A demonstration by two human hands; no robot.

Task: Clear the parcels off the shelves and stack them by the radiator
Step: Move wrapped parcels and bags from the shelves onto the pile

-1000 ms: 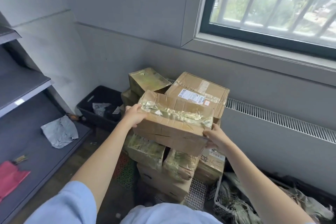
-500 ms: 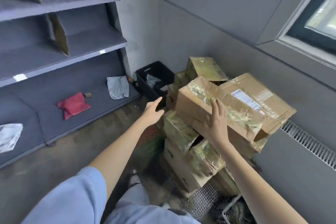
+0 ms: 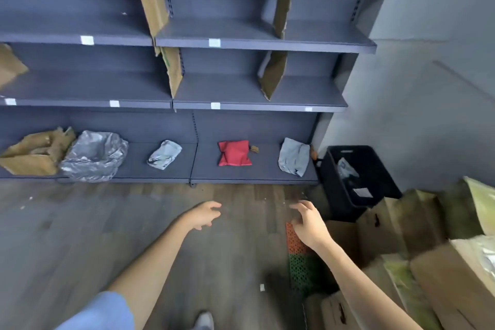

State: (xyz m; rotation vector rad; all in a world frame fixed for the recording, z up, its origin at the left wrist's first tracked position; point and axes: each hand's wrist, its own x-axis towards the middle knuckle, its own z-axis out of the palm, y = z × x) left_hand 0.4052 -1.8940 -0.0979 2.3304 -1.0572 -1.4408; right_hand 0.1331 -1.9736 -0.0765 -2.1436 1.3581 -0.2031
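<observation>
Dim, cool daylight, soft shadows, motion blur — worst lower right — wide-angle bowing at edges

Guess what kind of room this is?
Probably a parcel storeroom or pickup point: grey metal shelving with cardboard dividers, soft mailer bags such as the red parcel on the bottom shelf, and taped cardboard boxes stacked at right.

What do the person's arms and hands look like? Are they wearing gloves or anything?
No gloves. Both the left hand and the right hand are bare, with no rings, watch or bracelet showing. The forearms are bare too. A light blue short sleeve covers the upper left arm at the bottom edge of the picture. The right arm's sleeve is out of view.
</observation>
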